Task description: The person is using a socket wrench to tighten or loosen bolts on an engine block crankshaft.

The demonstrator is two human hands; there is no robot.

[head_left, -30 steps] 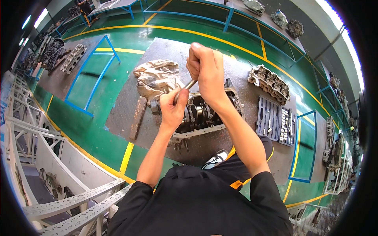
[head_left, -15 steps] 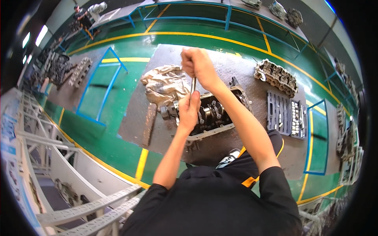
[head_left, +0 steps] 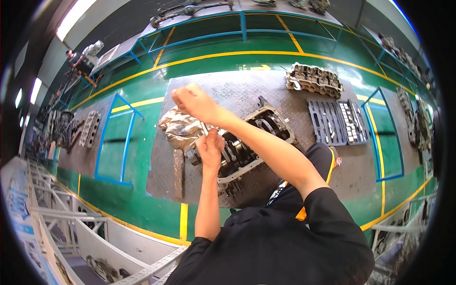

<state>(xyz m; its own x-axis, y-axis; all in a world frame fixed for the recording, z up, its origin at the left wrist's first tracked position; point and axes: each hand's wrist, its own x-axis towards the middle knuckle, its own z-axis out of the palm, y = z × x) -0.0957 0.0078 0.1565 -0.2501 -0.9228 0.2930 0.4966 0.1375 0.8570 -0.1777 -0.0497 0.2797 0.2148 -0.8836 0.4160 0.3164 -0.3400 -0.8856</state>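
Observation:
My right hand point(head_left: 197, 102) is closed in a fist around the top of a socket wrench, whose thin silver shaft point(head_left: 204, 129) shows below it. Lower down, my left hand point(head_left: 210, 148) wraps round that shaft. Both hands are over the left end of an engine block point(head_left: 247, 168) that lies open side up, with the crankshaft point(head_left: 235, 149) showing inside. Where the tool's lower end meets the engine is hidden behind my left hand. My right forearm crosses above the block.
A crumpled stained cloth point(head_left: 173, 128) and a brown bar point(head_left: 178, 173) lie left of the block on a dark patterned plate point(head_left: 159, 183). An open socket case point(head_left: 327, 121) and a cylinder head point(head_left: 313, 80) are at the right. Blue frames point(head_left: 124, 147) flank the plate; another person stands far left.
My right fist has swung leftward, over the cloth, and my left hand stays low on the shaft. The whole view has shifted, so the engine block sits lower in it.

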